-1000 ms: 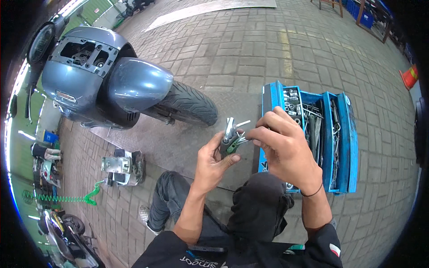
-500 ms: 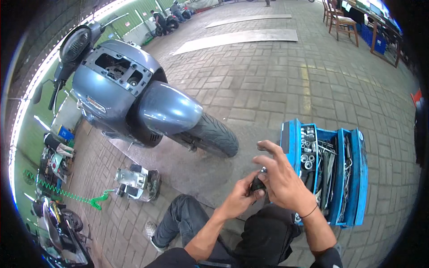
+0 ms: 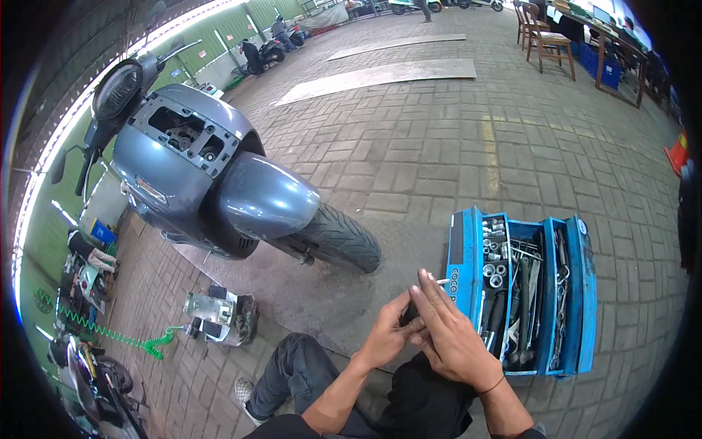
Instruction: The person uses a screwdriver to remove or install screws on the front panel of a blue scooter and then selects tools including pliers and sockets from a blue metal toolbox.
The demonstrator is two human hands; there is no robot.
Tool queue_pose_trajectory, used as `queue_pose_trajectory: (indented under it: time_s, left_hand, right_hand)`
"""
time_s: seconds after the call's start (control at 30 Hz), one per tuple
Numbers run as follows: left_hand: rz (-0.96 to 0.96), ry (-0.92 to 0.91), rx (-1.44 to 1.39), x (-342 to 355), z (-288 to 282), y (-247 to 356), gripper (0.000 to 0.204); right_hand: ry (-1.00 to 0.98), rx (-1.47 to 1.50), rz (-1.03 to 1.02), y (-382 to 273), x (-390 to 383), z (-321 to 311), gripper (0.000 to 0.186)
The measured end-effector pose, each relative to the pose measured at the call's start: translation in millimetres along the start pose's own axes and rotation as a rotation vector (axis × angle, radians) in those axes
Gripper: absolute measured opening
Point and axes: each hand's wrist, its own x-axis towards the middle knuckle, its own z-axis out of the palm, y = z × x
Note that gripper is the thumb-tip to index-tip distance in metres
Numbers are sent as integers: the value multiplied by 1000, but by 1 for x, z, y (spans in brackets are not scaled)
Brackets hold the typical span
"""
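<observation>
Head view: both hands met low centre, above the person's dark-trousered knees. Left hand (image 3: 384,338) was curled around a small dark tool (image 3: 409,316), mostly hidden between the palms; its kind couldn't be told. Right hand (image 3: 453,333) lay over it with fingers (image 3: 426,293) stretched up and flat, pressing on the tool rather than wrapped round it. A thin pale tip (image 3: 442,281) poked out just past the fingertips, close to the toolbox wall.

Room: brick paving (image 3: 439,146) ran open ahead and to the right, well apart from the hands. Left side was tight: grey-blue scooter (image 3: 197,175) stood with its front tyre (image 3: 340,238) near the hands, on a dark mat (image 3: 322,293). A small metal part (image 3: 219,314) sat on the ground beside the left knee, a green coiled hose (image 3: 110,333) trailing off it toward the left edge.

Containers: blue cantilever toolbox (image 3: 464,256) stood open just right of the hands, trays fanned out. Nearest tray held sockets (image 3: 493,252); the middle and outer trays held wrenches and long-handled tools (image 3: 534,293), loosely piled.
</observation>
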Motion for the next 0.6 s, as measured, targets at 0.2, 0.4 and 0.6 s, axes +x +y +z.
queue_pose_trajectory:
  time_s: [0.2, 0.4, 0.6]
  left_hand:
    - [46, 55, 136, 22, 24, 3, 48]
    - [73, 63, -478, 55, 55, 11, 48]
    - [70, -324, 129, 88, 67, -9, 49]
  right_hand:
    - [65, 28, 82, 7, -9, -6, 80]
    - [350, 348, 440, 54, -43, 4, 96]
    - [600, 401, 624, 80, -87, 2, 52]
